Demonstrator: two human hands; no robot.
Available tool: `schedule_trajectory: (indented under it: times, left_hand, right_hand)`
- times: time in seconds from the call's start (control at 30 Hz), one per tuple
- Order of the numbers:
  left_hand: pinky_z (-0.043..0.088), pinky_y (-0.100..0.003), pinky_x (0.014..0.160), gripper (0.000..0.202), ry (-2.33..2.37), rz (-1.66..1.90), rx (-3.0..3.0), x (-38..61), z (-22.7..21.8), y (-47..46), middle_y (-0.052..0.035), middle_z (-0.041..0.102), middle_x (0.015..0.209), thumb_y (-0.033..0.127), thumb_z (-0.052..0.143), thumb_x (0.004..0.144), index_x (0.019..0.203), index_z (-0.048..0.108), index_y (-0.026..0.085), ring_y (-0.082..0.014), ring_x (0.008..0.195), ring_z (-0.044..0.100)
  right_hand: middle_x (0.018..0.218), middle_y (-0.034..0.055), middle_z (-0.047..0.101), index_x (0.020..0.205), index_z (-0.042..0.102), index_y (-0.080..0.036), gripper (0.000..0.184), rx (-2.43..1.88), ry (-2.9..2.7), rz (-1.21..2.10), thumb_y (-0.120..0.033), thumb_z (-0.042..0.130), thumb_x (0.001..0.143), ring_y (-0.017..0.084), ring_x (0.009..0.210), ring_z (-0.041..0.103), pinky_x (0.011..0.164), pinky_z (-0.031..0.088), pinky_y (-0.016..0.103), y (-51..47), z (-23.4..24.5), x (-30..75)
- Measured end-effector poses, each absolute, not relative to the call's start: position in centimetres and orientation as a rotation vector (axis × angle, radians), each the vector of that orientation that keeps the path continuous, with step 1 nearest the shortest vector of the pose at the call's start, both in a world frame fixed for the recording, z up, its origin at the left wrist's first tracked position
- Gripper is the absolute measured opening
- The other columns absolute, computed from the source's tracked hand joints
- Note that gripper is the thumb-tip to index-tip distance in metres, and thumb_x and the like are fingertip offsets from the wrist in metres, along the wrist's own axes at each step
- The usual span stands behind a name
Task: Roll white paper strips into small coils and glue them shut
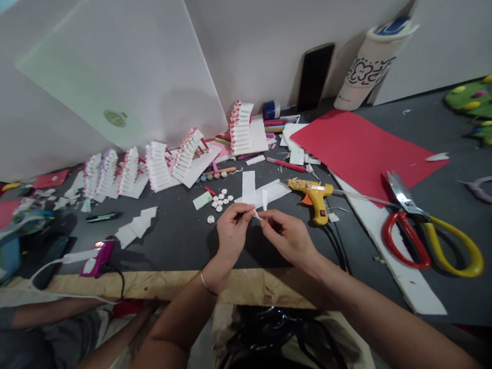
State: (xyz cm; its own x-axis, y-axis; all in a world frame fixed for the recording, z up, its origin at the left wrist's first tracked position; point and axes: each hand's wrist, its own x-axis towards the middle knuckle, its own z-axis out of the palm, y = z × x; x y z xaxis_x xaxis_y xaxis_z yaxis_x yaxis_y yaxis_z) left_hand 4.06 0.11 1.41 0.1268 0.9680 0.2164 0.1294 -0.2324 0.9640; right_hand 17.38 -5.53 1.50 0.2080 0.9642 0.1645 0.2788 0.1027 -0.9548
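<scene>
Between the fingertips of both hands is a narrow white paper strip point(264, 199), one end standing up above the fingers. My left hand point(232, 229) pinches it, the fingers closed. From the other side, my right hand point(289, 236) pinches the same strip between thumb and forefinger. Just beyond the hands lie flat white paper pieces point(248, 185). Several small white paper coils point(220, 199) are grouped left of my left hand. A yellow glue gun point(317, 200) lies on its side to the right, above my right hand.
Large scissors point(415, 220) with red and yellow handles lie at right, near a red sheet point(357, 148). Rows of white paper rolls with coloured tips point(157, 166) stand along the back. A phone point(315, 77) and tumbler point(369, 66) lean behind. A purple power adapter point(97, 258) sits left, near another person's arm point(57, 311).
</scene>
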Motion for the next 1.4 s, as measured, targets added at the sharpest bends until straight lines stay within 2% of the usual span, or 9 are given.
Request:
schedule_trajectory:
  times: [0.47, 0.83, 0.93, 1.13, 1.2, 1.33, 1.4]
  left_hand:
    - [0.056, -0.025, 0.068, 0.015, 1.055, 1.118, 1.788, 3.5, 1.6, 0.5, -0.0043, 0.074, 0.087, 0.032, 0.067, 0.086, 0.088, 0.075, 0.020, -0.0136, 0.073, 0.069]
    - [0.056, -0.030, 0.083, 0.016, 0.949, 1.193, 2.289, 3.5, 1.6, 0.2, -0.0068, 0.074, 0.096, 0.017, 0.057, 0.091, 0.098, 0.072, 0.018, -0.0154, 0.090, 0.068]
    - [0.056, -0.031, 0.083, 0.015, 0.963, 1.161, 2.187, 3.4, 1.6, 0.2, -0.0070, 0.074, 0.097, 0.019, 0.058, 0.090, 0.097, 0.072, 0.019, -0.0158, 0.091, 0.068]
    - [0.056, -0.028, 0.076, 0.010, 0.965, 1.047, 1.688, 3.4, 1.4, 0.8, -0.0054, 0.072, 0.086, 0.027, 0.070, 0.082, 0.080, 0.072, 0.018, -0.0152, 0.081, 0.067]
    - [0.055, -0.027, 0.073, 0.012, 0.964, 1.006, 1.544, 3.4, 1.3, 1.0, -0.0047, 0.072, 0.086, 0.029, 0.073, 0.078, 0.082, 0.072, 0.018, -0.0145, 0.079, 0.067]
    - [0.055, -0.025, 0.068, 0.025, 0.989, 0.923, 1.460, 3.3, 1.6, 1.1, -0.0041, 0.072, 0.089, 0.030, 0.075, 0.076, 0.098, 0.074, 0.019, -0.0136, 0.076, 0.066]
    - [0.054, -0.026, 0.067, 0.020, 0.989, 0.896, 1.543, 3.2, 2.0, 1.2, -0.0048, 0.073, 0.090, 0.030, 0.072, 0.078, 0.095, 0.075, 0.020, -0.0139, 0.075, 0.066]
  right_hand:
    - [0.060, -0.0008, 0.063, 0.090, 0.073, -0.018, 0.023, -1.463, -1.308, 0.746, -0.028, 0.053, 0.084, 0.010, 0.049, 0.049, 0.049, 0.040, 0.021, -5.3, 1.2, 17.6]
    - [0.075, 0.0027, 0.073, 0.091, 0.073, -0.018, 0.023, -1.467, -1.269, 0.728, -0.027, 0.054, 0.084, 0.013, 0.057, 0.061, 0.056, 0.049, 0.024, -5.2, 0.6, 17.7]
    - [0.074, 0.0027, 0.073, 0.090, 0.073, -0.017, 0.022, -1.459, -1.284, 0.683, -0.026, 0.054, 0.084, 0.013, 0.056, 0.061, 0.056, 0.050, 0.023, -5.2, 0.6, 17.7]
    - [0.079, 0.0037, 0.074, 0.091, 0.071, -0.019, 0.020, -1.420, -1.451, 0.500, -0.022, 0.051, 0.086, 0.014, 0.062, 0.064, 0.061, 0.052, 0.024, -5.3, 0.5, 17.8]
    - [0.079, 0.0039, 0.074, 0.092, 0.070, -0.019, 0.020, -1.392, -1.505, 0.415, -0.019, 0.051, 0.087, 0.014, 0.063, 0.065, 0.062, 0.052, 0.024, -5.2, 0.5, 17.9]
    - [0.075, 0.0040, 0.071, 0.095, 0.069, -0.018, 0.021, -1.343, -1.600, 0.269, -0.015, 0.048, 0.089, 0.014, 0.064, 0.065, 0.065, 0.052, 0.023, -5.2, 0.5, 18.1]
    - [0.071, 0.0032, 0.069, 0.095, 0.068, -0.017, 0.022, -1.351, -1.629, 0.210, -0.015, 0.048, 0.089, 0.014, 0.062, 0.064, 0.063, 0.050, 0.023, -5.1, 0.4, 18.1]
